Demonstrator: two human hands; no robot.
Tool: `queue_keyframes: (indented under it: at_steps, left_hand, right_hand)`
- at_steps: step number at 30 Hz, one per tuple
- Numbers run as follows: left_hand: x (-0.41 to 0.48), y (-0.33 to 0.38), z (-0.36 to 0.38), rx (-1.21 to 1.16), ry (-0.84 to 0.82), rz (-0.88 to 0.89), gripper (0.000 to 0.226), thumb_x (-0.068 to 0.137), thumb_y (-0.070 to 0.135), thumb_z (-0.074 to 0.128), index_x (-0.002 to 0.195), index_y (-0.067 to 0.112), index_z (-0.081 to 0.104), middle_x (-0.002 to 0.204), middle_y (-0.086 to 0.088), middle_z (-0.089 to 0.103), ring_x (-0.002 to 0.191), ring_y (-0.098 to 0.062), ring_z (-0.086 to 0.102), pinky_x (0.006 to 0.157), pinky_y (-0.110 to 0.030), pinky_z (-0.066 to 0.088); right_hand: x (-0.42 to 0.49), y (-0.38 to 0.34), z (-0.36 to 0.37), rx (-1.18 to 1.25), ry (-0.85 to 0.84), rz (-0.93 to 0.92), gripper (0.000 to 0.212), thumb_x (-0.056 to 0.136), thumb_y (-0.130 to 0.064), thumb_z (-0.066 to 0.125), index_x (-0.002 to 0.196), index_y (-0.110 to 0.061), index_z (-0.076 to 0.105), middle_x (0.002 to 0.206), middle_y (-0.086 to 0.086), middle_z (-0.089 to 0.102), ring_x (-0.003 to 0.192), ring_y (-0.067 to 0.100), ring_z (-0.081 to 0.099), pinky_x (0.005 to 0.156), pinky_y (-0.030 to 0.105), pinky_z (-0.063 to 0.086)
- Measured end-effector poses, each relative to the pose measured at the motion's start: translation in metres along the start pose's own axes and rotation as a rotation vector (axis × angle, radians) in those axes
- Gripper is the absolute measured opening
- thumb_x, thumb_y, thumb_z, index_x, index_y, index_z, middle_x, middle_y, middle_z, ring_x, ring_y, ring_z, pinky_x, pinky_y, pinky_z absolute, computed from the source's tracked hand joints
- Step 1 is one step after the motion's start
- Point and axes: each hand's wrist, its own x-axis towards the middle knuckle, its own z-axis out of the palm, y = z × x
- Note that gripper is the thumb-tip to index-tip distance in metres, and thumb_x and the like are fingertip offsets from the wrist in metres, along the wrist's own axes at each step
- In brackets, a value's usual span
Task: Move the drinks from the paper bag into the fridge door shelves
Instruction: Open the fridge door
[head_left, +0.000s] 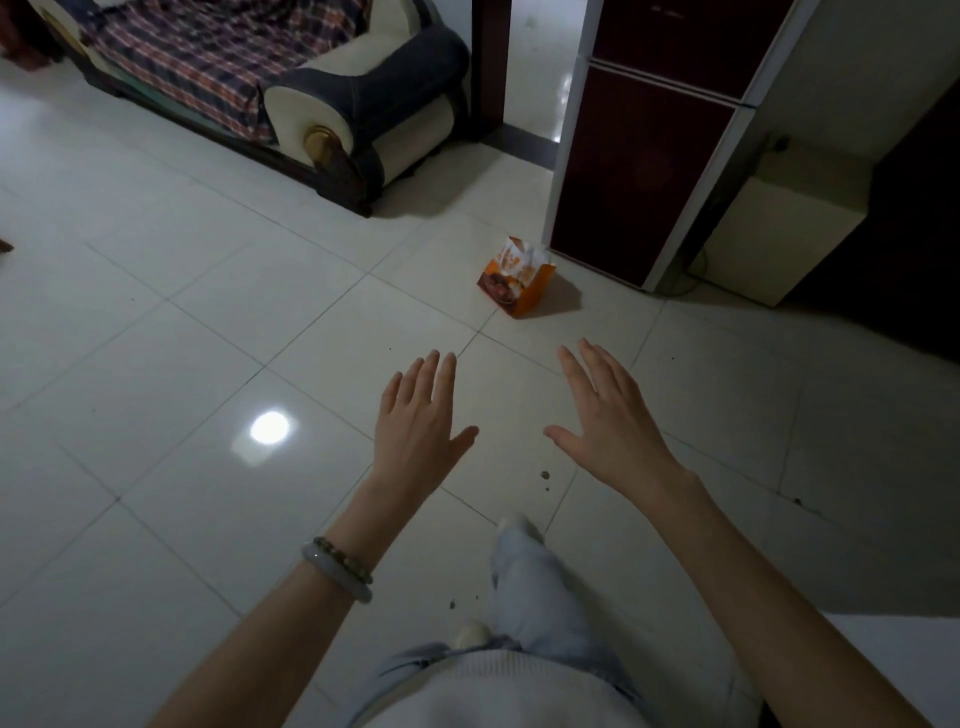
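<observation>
An orange paper bag (517, 278) stands on the white tiled floor, just in front of the fridge (644, 150). The fridge is tall, with dark red doors and pale edges, and both doors are closed. No drinks show; the bag's inside is hidden from here. My left hand (421, 415) and my right hand (608, 415) are held out in front of me, palms down, fingers spread, holding nothing. Both hands are well short of the bag, over bare floor. A bracelet sits on my left wrist.
A sofa (322, 104) with a plaid cover stands at the back left. A doorway opens between the sofa and the fridge. A pale box-like unit (779, 234) stands right of the fridge. My legs and feet (524, 577) are below the hands. White floor tiles (208, 364) spread to the left.
</observation>
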Motion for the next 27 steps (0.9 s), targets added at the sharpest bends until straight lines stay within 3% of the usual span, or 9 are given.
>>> queue_keyframes:
  at_steps: [11,15,21,27]
  left_hand:
    - [0.221,-0.016,0.009,0.029,0.014,-0.013,0.087,0.085,0.048,0.058,0.147,0.01,0.011,0.154,-0.013,0.019,0.141,-0.028,0.018,0.115,-0.04,0.012]
    - [0.295,-0.018,0.009,0.04,-0.004,-0.008,0.087,0.085,0.048,0.057,0.148,0.011,0.01,0.155,-0.013,0.018,0.142,-0.028,0.017,0.115,-0.04,0.012]
    - [0.377,-0.021,0.019,0.032,-0.017,-0.033,0.089,0.083,0.049,0.06,0.147,0.01,0.013,0.154,-0.014,0.021,0.141,-0.029,0.02,0.114,-0.041,0.015]
    - [0.459,-0.041,0.03,0.034,-0.04,-0.029,0.089,0.084,0.05,0.058,0.148,0.011,0.01,0.155,-0.013,0.017,0.141,-0.029,0.018,0.114,-0.041,0.014]
  right_hand:
    - [0.203,0.086,-0.029,0.003,0.054,0.017,0.09,0.084,-0.041,0.062,0.148,-0.012,0.006,0.155,0.017,0.012,0.142,0.03,0.012,0.115,0.039,0.013]
    - [0.273,0.114,-0.045,0.013,0.076,0.004,0.088,0.081,-0.038,0.066,0.146,-0.009,0.015,0.153,0.019,0.019,0.141,0.032,0.015,0.114,0.038,0.013]
    - [0.356,0.141,-0.052,0.034,0.024,-0.022,0.088,0.084,-0.041,0.062,0.147,-0.013,0.008,0.157,0.013,0.005,0.143,0.028,0.005,0.115,0.039,0.01]
    - [0.428,0.165,-0.046,0.039,0.002,0.01,0.087,0.084,-0.04,0.062,0.147,-0.012,0.009,0.157,0.012,0.007,0.143,0.027,0.006,0.115,0.04,0.011]
